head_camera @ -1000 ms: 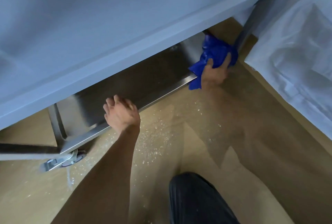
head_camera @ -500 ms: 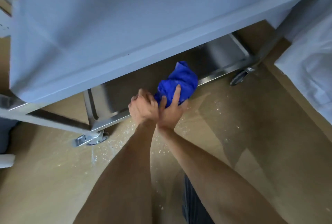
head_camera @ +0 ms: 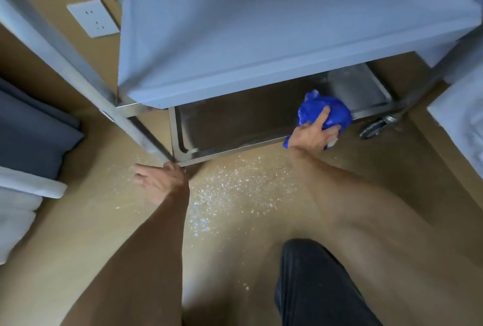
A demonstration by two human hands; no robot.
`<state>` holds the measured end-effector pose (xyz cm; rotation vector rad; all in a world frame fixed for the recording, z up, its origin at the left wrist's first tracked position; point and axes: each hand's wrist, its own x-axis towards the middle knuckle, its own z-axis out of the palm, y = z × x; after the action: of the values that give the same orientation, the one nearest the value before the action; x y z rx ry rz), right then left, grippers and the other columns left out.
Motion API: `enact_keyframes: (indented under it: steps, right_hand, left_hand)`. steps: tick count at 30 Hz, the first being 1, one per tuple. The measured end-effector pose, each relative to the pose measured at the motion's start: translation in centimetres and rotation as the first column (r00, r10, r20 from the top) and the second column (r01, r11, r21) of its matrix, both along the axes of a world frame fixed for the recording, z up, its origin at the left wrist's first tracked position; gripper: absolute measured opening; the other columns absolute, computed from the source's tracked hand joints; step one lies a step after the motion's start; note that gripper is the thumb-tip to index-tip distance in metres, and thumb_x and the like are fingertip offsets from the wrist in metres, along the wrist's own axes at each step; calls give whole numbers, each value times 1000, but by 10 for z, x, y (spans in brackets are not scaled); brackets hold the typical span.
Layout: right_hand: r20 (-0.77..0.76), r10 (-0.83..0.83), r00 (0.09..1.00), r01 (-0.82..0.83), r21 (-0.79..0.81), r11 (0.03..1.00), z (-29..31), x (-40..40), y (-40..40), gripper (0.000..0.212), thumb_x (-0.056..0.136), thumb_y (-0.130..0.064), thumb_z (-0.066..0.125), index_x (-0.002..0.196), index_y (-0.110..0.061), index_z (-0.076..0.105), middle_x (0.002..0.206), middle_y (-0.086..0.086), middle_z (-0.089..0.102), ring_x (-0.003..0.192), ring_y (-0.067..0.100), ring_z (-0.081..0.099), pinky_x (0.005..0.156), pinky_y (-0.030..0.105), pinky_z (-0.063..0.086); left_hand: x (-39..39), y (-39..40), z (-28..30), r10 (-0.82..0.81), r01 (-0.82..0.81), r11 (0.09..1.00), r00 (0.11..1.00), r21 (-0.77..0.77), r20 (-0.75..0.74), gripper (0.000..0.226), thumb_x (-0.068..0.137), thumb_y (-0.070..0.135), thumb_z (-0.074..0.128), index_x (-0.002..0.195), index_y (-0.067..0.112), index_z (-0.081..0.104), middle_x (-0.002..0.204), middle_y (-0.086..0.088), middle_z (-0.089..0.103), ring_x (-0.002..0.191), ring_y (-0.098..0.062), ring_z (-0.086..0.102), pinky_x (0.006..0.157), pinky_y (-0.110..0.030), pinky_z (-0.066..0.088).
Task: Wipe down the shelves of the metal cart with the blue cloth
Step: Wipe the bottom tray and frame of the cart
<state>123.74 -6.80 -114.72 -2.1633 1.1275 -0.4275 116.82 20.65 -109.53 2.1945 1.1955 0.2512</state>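
Below us spreads the tan floor (head_camera: 392, 195), and on it stands the metal cart (head_camera: 261, 25), its upper shelf (head_camera: 287, 12) wide and pale above the darker bottom shelf (head_camera: 235, 122). At the far left we see folded grey and white bedding (head_camera: 28, 137). Our dark trouser leg (head_camera: 313, 286) shows at the lower edge. White specks (head_camera: 235, 184) lie scattered on the floor just before the cart. A wall socket (head_camera: 92, 18) sits behind the cart's left post. A caster wheel (head_camera: 373, 128) shows under the right corner. Our right hand (head_camera: 311, 133) grips the bunched blue cloth (head_camera: 326, 111) at the front rim of the bottom shelf, fingers clamped round it. Our left hand (head_camera: 159, 179) is near the cart's front left corner, fingers loosely apart, holding nothing.
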Motion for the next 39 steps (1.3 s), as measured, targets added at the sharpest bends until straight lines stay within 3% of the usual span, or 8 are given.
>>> enact_keyframes:
  steps: [4, 11, 16, 21, 24, 27, 32, 39]
  right_hand:
    - [-206, 232, 951, -271, -182, 945, -7, 29, -40, 71, 90, -36, 53, 155, -29, 24, 160, 23, 16, 146, 41, 18, 109, 51, 31]
    - [-289, 439, 850, -521, -346, 780, -14, 58, 30, 63, 85, -44, 47, 146, -29, 40, 147, 21, 40, 134, 39, 37, 103, 49, 32]
    - [-289, 711, 641, -765, -307, 566, -8, 41, 144, 60, 78, -42, 57, 135, -28, 52, 123, 20, 54, 112, 39, 50, 91, 48, 40]
    - [-165, 890, 426, -886, -277, 372, -9, -24, 230, 49, 84, -41, 52, 131, -25, 56, 110, 17, 57, 102, 37, 53, 88, 46, 45]
    - [3, 880, 476, -858, -220, 465, -9, -56, 231, 44, 83, -36, 58, 125, -25, 60, 97, 12, 57, 90, 33, 54, 75, 42, 52]
    - [90, 840, 535, -805, -249, 539, -13, -63, 187, 56, 73, -24, 70, 128, -24, 59, 100, 10, 54, 96, 31, 51, 81, 42, 52]
    - [114, 377, 919, -355, -176, 918, -24, -28, 71, 62, 82, -22, 59, 143, -20, 49, 130, 24, 48, 121, 43, 43, 107, 48, 32]
    - [-167, 359, 918, -395, -325, 859, -27, 2, 45, 64, 87, -39, 36, 148, -22, 40, 150, 29, 33, 137, 45, 32, 105, 51, 31]
  left_hand:
    - [28, -10, 2, -2, 2, 1000, 991, -3, 131, 32, 98, 29, 38, 119, 5, 38, 101, -14, 52, 84, -32, 52, 72, -37, 36]
    - [38, 2, -29, 31, -51, 995, 976, 87, 216, 27, 102, 32, 35, 109, 5, 40, 90, -14, 58, 74, -28, 52, 66, -35, 39]
    - [36, 12, -30, -57, 38, 994, 978, 98, 203, 28, 100, 34, 34, 108, 7, 37, 88, -17, 62, 79, -35, 60, 71, -42, 50]
    - [31, 19, -9, -76, 80, 995, 994, -51, 76, 29, 101, 33, 34, 113, 6, 36, 102, -23, 63, 93, -39, 60, 72, -35, 34]
    - [25, 20, 3, -97, 103, 989, 994, -106, 58, 31, 102, 35, 35, 113, 6, 37, 106, -24, 62, 98, -40, 59, 73, -35, 33]
    - [25, 17, 7, -84, 89, 985, 996, -146, 36, 30, 102, 37, 35, 112, 8, 36, 105, -21, 61, 96, -38, 60, 79, -39, 44]
    - [25, 10, 9, -50, 53, 993, 998, -104, 36, 26, 104, 34, 37, 111, 9, 36, 92, -10, 52, 81, -29, 53, 74, -37, 46]
    - [26, 12, -7, -100, 97, 994, 993, 43, 63, 31, 103, 36, 35, 108, 6, 40, 82, -12, 53, 72, -30, 52, 67, -37, 42]
